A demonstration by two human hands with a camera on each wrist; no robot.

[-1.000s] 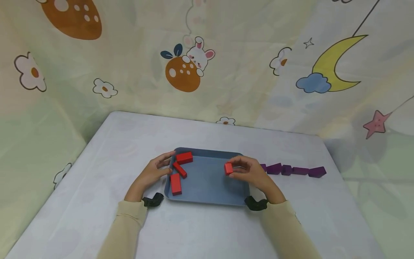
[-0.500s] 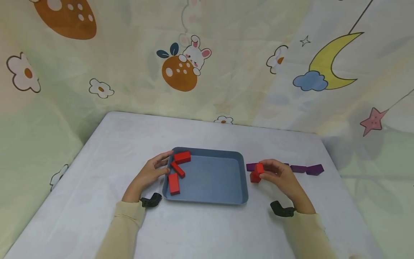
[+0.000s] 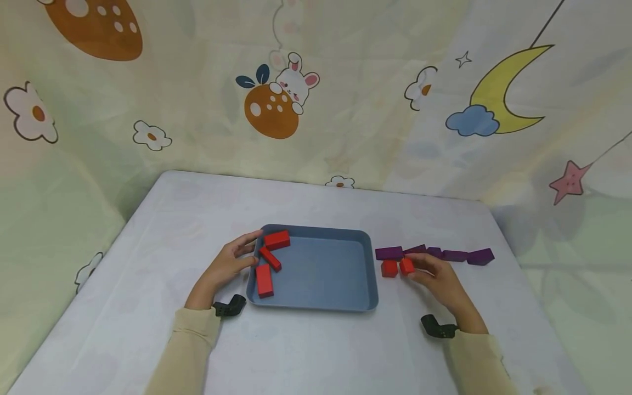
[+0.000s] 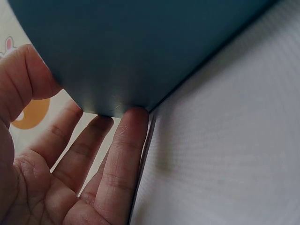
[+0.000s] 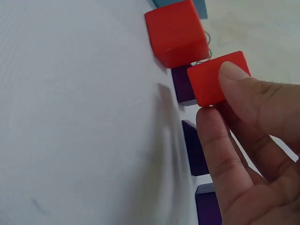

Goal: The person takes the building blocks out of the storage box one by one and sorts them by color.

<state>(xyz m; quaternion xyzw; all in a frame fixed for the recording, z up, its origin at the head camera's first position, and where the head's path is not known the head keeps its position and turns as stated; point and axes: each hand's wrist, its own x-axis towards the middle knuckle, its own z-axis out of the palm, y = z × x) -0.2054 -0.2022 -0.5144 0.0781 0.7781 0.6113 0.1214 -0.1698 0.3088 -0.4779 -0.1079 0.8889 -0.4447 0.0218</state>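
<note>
My left hand [image 3: 230, 267] rests against the left end of the blue-grey tray [image 3: 323, 274]. Its thumb touches the rim, and its fairly straight fingers touch the outer wall [image 4: 117, 51] in the left wrist view. Inside the tray, along its left side, lie three red blocks: one at the back [image 3: 277, 240], a slim one [image 3: 270, 258] and one in front [image 3: 264, 281]. To the tray's right, my right hand [image 3: 439, 280] pinches a small red block [image 5: 211, 79] between thumb and fingers. Just left of it, another red block [image 5: 176, 33] sits on the table.
A row of several purple blocks [image 3: 454, 256] runs along the table right of the tray, behind the red blocks. The white-covered table [image 3: 316, 351] meets a patterned cloth backdrop [image 3: 197, 99] at its far edge.
My right hand has carried the red block from over the tray to the right, then lowered it beside the other red block on the table. The left hand stays at the tray.
</note>
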